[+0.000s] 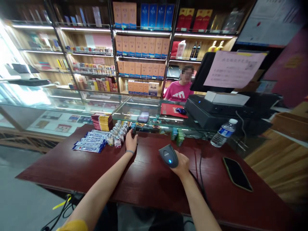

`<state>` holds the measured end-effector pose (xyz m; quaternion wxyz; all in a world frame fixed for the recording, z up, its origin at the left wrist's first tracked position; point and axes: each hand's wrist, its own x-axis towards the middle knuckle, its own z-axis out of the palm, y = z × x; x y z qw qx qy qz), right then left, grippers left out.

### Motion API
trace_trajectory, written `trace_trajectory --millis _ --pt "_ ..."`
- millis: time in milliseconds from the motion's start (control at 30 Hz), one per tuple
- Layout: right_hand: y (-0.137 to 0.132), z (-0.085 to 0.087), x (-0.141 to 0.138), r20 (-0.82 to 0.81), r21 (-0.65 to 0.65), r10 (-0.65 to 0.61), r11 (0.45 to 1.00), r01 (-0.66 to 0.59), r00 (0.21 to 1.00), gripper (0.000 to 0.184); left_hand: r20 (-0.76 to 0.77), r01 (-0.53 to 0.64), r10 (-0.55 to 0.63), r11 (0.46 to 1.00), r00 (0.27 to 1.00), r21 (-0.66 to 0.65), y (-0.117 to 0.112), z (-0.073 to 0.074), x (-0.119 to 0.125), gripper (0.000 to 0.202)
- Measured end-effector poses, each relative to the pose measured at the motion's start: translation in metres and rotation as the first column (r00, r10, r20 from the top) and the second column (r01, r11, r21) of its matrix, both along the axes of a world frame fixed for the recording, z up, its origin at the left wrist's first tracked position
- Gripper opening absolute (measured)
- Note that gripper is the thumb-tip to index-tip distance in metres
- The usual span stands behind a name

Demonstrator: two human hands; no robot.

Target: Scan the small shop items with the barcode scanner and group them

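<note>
My right hand [182, 165] is wrapped round the handle of a dark grey barcode scanner [168, 156] with a blue light, held just above the dark red counter [72, 166]. Its cable runs back toward the till. My left hand [131, 140] reaches forward to the counter's far edge, fingers curled on a small dark object [133, 131] that I cannot make out. Small glass jars [117, 134] stand just left of that hand.
Blue packets [90, 145] and a red-yellow stack [102, 121] lie at the left. A black phone [237, 174] and a water bottle [222, 133] are at the right. A till with monitor [216, 109] stands behind; a person in a pink shirt [179, 91] sits beyond the glass case.
</note>
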<state>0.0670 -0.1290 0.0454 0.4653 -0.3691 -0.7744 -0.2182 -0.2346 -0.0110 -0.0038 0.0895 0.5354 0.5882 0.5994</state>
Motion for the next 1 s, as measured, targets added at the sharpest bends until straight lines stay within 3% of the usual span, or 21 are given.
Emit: trace_trajectory --millis 267,400,533,700,800,900,933,1000 --pt "0.002 -0.002 0.0 -0.001 -0.017 0.002 1.0 -0.002 1.0 0.034 0.03 -0.074 0.079 0.989 0.996 -0.126 0.035 0.009 0.007 0.067" --pt "0.004 -0.006 0.0 -0.011 -0.018 -0.018 1.0 0.018 1.0 0.036 0.104 -0.145 0.162 0.977 0.981 -0.155 0.041 0.004 0.009 0.051" --pt "0.004 -0.011 0.002 -0.024 -0.051 -0.028 0.998 0.027 0.999 0.038 0.15 -0.153 0.175 0.978 0.973 -0.143 0.042 0.005 0.01 0.031" --pt "0.004 -0.012 0.002 -0.022 -0.07 -0.031 0.997 0.03 0.999 0.04 0.17 -0.157 0.182 0.975 0.968 -0.155 0.035 0.012 0.012 0.02" --pt "0.004 -0.01 0.001 -0.005 -0.04 -0.029 0.999 0.029 1.0 0.039 0.189 -0.08 0.1 0.991 0.977 -0.11 0.027 0.013 0.012 0.018" --pt "0.003 -0.008 0.001 0.004 -0.031 -0.031 0.999 0.032 0.999 0.039 0.343 0.09 -0.069 0.995 0.937 -0.045 0.015 0.013 0.012 0.023" --pt "0.003 -0.008 0.001 0.007 -0.035 -0.035 0.999 0.035 0.999 0.04 0.427 0.175 -0.143 0.984 0.893 -0.036 0.011 0.014 0.012 0.025" --pt "0.002 -0.008 0.0 0.018 -0.042 -0.035 0.998 0.036 0.999 0.043 0.616 0.382 -0.285 0.924 0.735 -0.028 0.002 0.014 0.01 0.027"
